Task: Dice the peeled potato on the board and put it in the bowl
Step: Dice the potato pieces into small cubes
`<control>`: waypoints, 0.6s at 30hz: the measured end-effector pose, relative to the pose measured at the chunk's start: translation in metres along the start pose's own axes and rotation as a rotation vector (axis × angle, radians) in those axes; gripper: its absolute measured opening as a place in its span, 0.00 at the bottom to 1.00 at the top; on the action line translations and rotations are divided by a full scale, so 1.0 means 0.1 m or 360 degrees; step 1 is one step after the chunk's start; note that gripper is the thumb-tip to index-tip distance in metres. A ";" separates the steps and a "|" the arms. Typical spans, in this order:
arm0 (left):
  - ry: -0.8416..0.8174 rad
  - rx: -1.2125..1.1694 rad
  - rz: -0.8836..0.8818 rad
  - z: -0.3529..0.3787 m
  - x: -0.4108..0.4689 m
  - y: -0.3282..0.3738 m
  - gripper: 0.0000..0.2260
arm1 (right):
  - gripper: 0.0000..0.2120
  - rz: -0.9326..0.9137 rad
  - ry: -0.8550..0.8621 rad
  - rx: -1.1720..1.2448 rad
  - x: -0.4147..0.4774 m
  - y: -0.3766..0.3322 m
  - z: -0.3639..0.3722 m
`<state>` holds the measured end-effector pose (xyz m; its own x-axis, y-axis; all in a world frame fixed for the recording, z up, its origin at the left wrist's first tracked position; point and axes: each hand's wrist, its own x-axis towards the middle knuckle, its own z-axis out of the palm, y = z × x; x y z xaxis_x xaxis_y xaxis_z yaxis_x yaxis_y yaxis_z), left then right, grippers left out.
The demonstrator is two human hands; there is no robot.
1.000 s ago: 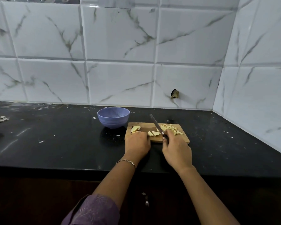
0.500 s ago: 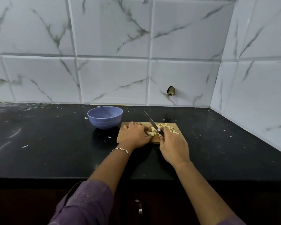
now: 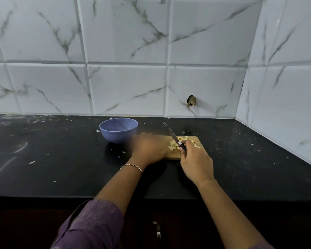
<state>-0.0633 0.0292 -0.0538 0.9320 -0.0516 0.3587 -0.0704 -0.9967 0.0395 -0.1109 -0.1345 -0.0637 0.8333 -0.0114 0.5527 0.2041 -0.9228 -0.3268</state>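
The blue bowl (image 3: 118,129) sits on the surface just off the board's far-left corner. Over the board's left end, the left hand (image 3: 147,150) is motion-blurred. Half a second ago it was sharp, with fingertips up against the blade. Its grip: cannot tell, too smeared. The wooden board (image 3: 174,155) lies mid-surface. The knife (image 3: 171,132) slants tip-up toward the wall, same as before. The diced potato (image 3: 191,142) is piled on the board's right half. The right hand (image 3: 196,163) has its grip wrapped round the knife handle.

The right hand (image 3: 196,162) grips a knife (image 3: 171,133) above diced potato (image 3: 173,143) on the board (image 3: 174,155). The blurred left hand (image 3: 148,150) lies beside the bowl (image 3: 118,135).
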 end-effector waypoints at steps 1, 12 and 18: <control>0.0001 0.0004 -0.0004 0.00 -0.01 -0.01 0.23 | 0.13 0.0005 0.0008 0.0008 0.00 0.00 0.01; -0.0083 -0.0339 0.0220 -0.04 0.06 0.22 0.13 | 0.13 0.0079 0.0022 0.0068 0.02 0.03 0.03; -0.0008 -0.0246 0.0196 -0.04 0.07 0.23 0.11 | 0.15 0.0069 0.0032 0.0066 0.02 0.04 0.04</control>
<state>-0.0602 0.0065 -0.0463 0.9147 -0.1732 0.3651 -0.2374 -0.9615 0.1387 -0.1064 -0.1362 -0.0672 0.8313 -0.0593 0.5526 0.1895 -0.9044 -0.3822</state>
